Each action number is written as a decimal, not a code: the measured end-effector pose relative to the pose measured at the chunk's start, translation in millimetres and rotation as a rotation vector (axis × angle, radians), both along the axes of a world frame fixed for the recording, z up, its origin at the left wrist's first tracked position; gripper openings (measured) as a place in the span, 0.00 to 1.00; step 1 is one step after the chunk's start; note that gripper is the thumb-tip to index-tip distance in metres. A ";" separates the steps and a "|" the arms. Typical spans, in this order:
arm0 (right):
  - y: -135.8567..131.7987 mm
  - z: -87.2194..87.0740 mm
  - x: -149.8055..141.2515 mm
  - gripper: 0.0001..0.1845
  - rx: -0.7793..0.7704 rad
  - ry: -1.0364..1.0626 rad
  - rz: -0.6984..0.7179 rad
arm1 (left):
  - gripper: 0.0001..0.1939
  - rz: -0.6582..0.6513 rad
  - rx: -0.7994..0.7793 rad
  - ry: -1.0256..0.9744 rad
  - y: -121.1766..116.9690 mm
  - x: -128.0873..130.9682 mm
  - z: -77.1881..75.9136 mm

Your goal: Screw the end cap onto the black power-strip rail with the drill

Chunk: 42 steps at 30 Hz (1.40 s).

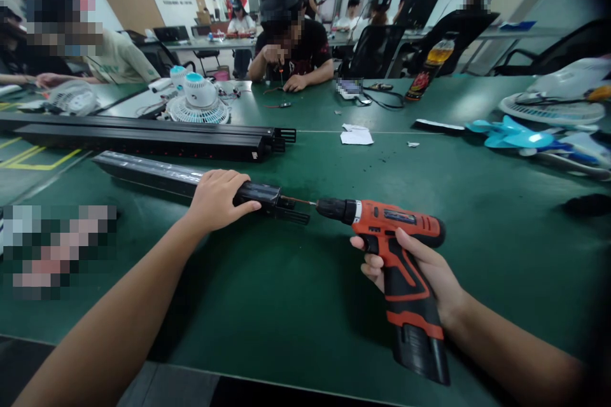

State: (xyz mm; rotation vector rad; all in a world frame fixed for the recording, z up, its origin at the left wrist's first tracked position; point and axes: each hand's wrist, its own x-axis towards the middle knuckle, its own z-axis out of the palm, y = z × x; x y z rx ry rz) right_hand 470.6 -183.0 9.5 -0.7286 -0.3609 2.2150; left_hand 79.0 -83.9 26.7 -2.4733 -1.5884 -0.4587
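Observation:
My left hand (217, 198) is closed over the near end of a long black power strip (162, 175) that lies across the green table (286, 305). My right hand (420, 270) grips the handle of an orange and black cordless drill (396, 235). The drill lies level, and its thin bit (298, 201) points left into the end cap of the strip. Both forearms reach in from the bottom edge.
Two more long black strips (143, 137) lie behind the one I hold. Small white fans (198, 98), paper scraps (356, 135), a bottle (427, 70) and blue fan blades (510, 133) sit farther back. Other people work at the far side.

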 end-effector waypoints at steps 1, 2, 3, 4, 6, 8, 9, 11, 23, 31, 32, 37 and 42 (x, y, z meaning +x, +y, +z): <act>-0.3 -0.9 -0.4 0.24 0.003 0.007 0.000 | 0.32 -0.006 -0.002 -0.013 0.2 -0.4 0.3; -0.4 -1.8 -0.5 0.24 0.007 0.013 0.000 | 0.32 -0.011 -0.003 -0.026 0.4 -0.8 0.5; -0.4 -2.8 -0.2 0.25 0.012 0.018 -0.001 | 0.31 -0.016 -0.004 -0.037 0.6 -1.2 0.9; -0.4 -4.0 0.3 0.25 0.016 0.020 -0.003 | 0.31 -0.021 -0.005 -0.045 0.7 -1.4 1.3; -0.3 -6.9 1.9 0.26 0.012 0.019 0.002 | 0.31 -0.028 -0.007 -0.058 0.7 -1.7 2.5; -0.5 -10.1 3.3 0.29 -0.002 0.011 0.021 | 0.31 -0.028 -0.016 -0.058 0.3 -1.6 4.3; -0.7 -11.4 3.4 0.30 -0.008 0.005 0.030 | 0.31 -0.026 -0.026 -0.051 0.1 -1.4 5.3; -1.0 -12.7 2.1 0.29 -0.002 0.000 0.029 | 0.31 -0.022 -0.043 -0.028 -0.5 -1.0 7.1; 2.0 -12.3 -3.5 0.19 0.014 -0.028 -0.064 | 0.32 -0.024 -0.027 -0.016 0.2 1.4 4.8; 3.6 -14.7 -1.4 0.18 0.021 -0.013 -0.045 | 0.32 -0.008 -0.014 0.007 0.3 1.7 0.8; 4.4 -16.7 0.1 0.19 0.030 -0.011 -0.033 | 0.31 -0.007 -0.014 0.006 0.3 1.7 0.7; 6.4 -22.5 5.5 0.23 0.034 -0.046 0.053 | 0.30 -0.010 -0.010 0.004 0.6 0.7 0.0; 5.1 -20.7 7.4 0.25 0.024 -0.069 0.061 | 0.30 -0.005 -0.010 -0.002 0.6 -0.4 -1.1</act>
